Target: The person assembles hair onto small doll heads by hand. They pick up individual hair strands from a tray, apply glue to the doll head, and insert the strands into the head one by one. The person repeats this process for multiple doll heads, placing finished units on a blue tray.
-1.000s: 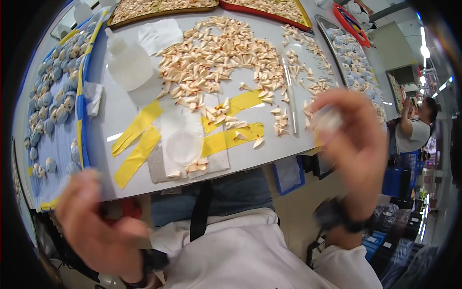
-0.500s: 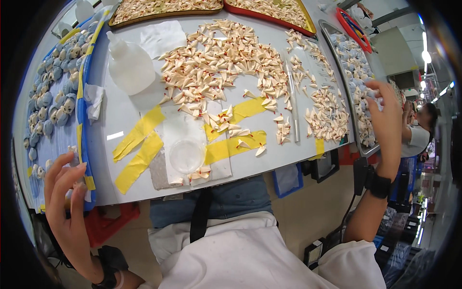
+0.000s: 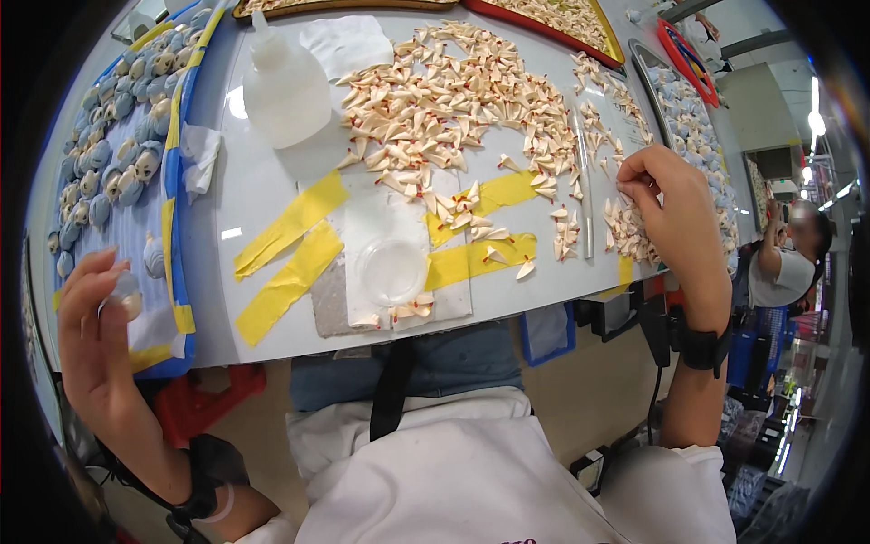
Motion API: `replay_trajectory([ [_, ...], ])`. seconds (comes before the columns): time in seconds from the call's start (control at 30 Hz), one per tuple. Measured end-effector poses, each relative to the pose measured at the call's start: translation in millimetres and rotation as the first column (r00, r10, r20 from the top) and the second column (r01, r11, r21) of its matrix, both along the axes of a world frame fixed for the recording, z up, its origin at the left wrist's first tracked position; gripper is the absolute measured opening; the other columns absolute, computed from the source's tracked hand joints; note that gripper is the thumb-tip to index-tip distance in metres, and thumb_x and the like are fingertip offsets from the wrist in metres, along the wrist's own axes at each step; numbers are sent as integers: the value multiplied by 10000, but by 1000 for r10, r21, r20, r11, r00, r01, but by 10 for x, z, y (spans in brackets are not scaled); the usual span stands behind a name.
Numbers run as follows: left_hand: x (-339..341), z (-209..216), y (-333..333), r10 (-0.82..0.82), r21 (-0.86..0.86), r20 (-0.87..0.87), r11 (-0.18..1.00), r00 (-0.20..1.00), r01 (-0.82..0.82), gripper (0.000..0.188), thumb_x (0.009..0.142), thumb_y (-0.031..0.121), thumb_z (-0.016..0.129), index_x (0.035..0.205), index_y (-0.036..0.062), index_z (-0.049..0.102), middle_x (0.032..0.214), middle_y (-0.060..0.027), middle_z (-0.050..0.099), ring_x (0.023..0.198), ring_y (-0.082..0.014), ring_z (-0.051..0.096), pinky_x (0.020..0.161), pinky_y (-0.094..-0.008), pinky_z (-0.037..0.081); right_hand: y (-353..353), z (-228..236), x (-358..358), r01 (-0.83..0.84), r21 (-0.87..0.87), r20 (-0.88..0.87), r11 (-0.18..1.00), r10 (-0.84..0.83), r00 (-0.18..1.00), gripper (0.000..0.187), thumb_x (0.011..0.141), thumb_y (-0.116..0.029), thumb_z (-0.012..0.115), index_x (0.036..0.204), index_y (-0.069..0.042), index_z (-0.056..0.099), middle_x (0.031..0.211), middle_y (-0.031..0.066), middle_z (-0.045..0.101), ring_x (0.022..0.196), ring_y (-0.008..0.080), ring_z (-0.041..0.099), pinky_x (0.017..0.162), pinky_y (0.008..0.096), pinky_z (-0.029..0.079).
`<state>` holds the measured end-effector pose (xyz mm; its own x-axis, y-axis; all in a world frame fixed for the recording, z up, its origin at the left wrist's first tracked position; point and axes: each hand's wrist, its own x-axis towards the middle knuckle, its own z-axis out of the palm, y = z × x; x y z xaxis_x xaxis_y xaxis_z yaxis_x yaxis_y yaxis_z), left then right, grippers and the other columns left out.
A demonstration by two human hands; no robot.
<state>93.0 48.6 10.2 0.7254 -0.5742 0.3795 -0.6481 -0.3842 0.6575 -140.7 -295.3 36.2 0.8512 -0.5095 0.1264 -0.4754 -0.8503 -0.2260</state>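
Observation:
My left hand (image 3: 95, 326) is at the near edge of the left tray, its fingers closed round a small blue-and-cream doll head (image 3: 128, 296). More such heads (image 3: 113, 177), some with faces showing, lie in rows on the tray's pale cloth. At the right of the table my right hand (image 3: 675, 199) bends over a cluster of small cream cone-shaped pieces with red tips (image 3: 625, 227). Its thumb and index finger are pinched together; whatever is between them is too small to tell. A larger heap of the cones (image 3: 453, 100) spreads across the table's middle.
A white squeeze bottle (image 3: 285, 91) stands at the back left beside a white cloth (image 3: 344, 45). A round clear dish (image 3: 391, 272) rests near the front edge between yellow tape strips (image 3: 290, 286). A thin rod (image 3: 583, 186) divides the cones. A metal tray (image 3: 651, 77) holds blue-and-cream pieces.
My right hand has moved left from the metal tray to the cone pieces, closing into a pinch. A doll head now shows clearly in my left hand. The view has shifted slightly.

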Motion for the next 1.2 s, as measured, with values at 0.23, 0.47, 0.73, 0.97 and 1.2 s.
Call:
replay_trajectory([
  [0.23, -283, -41, 137, -302, -479, -474, 877, 827, 46, 219, 848, 232, 550, 963, 53, 496, 1114, -169, 479, 1018, -253, 497, 819, -313, 403, 23, 0, 0, 27, 87, 33, 996, -30, 999, 117, 706, 3, 559, 822, 11, 571, 774, 134, 580, 702, 245, 576, 638, 315, 435],
  [0.47, -713, -81, -229, -579, -663, -524, 738, 625, 128, 419, 642, 125, 771, 940, 4, 502, 944, -156, 481, 765, -232, 594, 596, -241, 500, -71, 3, 134, -47, 145, 66, 988, 38, 997, 121, 673, -18, 599, 790, 8, 586, 715, 98, 581, 631, 173, 554, 609, 265, 422],
  [0.73, -878, -20, -319, -484, -584, -656, 812, 579, 17, 418, 716, 313, 716, 927, 40, 481, 926, -105, 478, 728, -164, 554, 496, -184, 408, -95, -34, 175, -25, 82, 17, 996, 24, 1000, 100, 695, -21, 589, 778, 23, 555, 695, 101, 574, 657, 171, 568, 635, 266, 431],
  [0.97, -920, -131, -406, -597, -689, -639, 725, 486, -16, 452, 681, 311, 748, 926, 55, 468, 942, -93, 472, 713, -174, 552, 521, -200, 427, -33, 68, 110, 13, 170, 179, 985, -44, 983, 114, 738, -13, 557, 851, -6, 552, 756, 51, 579, 720, 121, 552, 681, 250, 425],
  [1.2, -931, -183, -440, -611, -710, -643, 702, 462, -58, 477, 668, 265, 767, 940, 35, 449, 901, -101, 488, 661, -171, 567, 472, -201, 436, 155, 323, -236, -40, 519, 430, 854, -221, 875, 157, 815, -28, 544, 962, 19, 516, 864, 77, 535, 714, 102, 528, 604, 207, 410],
])
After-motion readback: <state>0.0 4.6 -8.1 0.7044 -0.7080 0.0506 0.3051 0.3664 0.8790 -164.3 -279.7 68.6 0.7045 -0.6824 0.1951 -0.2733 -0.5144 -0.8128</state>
